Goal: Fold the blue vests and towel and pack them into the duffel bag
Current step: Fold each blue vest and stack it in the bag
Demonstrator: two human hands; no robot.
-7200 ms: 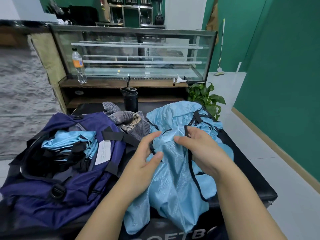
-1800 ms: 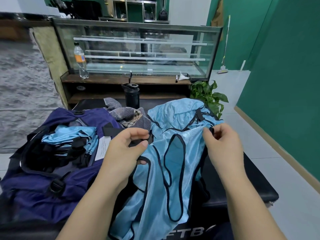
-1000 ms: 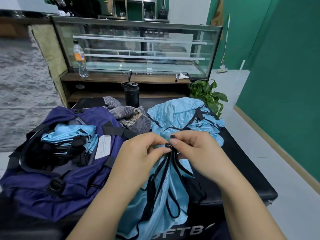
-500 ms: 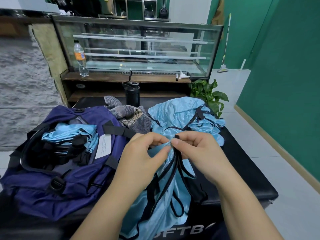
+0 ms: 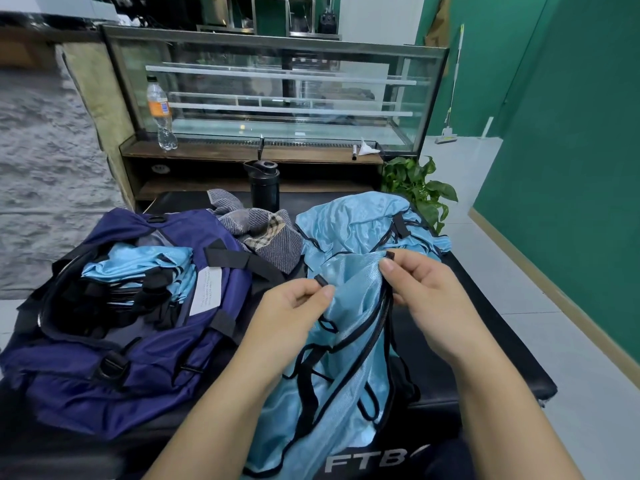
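Note:
A light blue mesh vest (image 5: 349, 344) with black trim hangs off the front of the black table (image 5: 485, 344). My left hand (image 5: 294, 317) pinches one top corner of it and my right hand (image 5: 419, 289) pinches the other. Behind it lies a heap of more blue vests (image 5: 360, 223). A crumpled grey checked towel (image 5: 263, 233) sits between that heap and the open navy duffel bag (image 5: 138, 341) on the left, which holds folded blue vests (image 5: 138, 265).
A black bottle (image 5: 265, 185) stands at the table's far edge. Behind it are a glass display case (image 5: 277, 91) with a plastic bottle (image 5: 160, 116) and a potted plant (image 5: 415, 188). A green wall runs along the right.
My hands, which pinched the vest's top together at the middle, have drawn apart, spreading its upper edge. Earlier the vest was held wide, then gathered.

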